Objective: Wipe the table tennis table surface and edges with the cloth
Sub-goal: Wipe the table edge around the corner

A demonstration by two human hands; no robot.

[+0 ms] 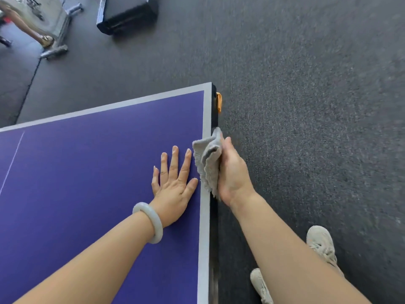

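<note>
The table tennis table (87, 172) has a purple top with a grey-white border, and its right edge runs down the middle of the view. My left hand (173, 183) lies flat on the purple surface near that edge, fingers straight and spread, a pale bangle on the wrist. My right hand (233, 172) grips a bunched grey cloth (207, 163) and holds it against the table's right side edge. The cloth folds over the border; my fingers are hidden behind it.
An orange clip (219, 102) sticks out at the table's far right corner. Dark speckled carpet (317, 106) lies to the right, with my pale shoes (320, 244) on it. A black case (129, 14) and a metal stand (57, 40) with another person's leg sit far left.
</note>
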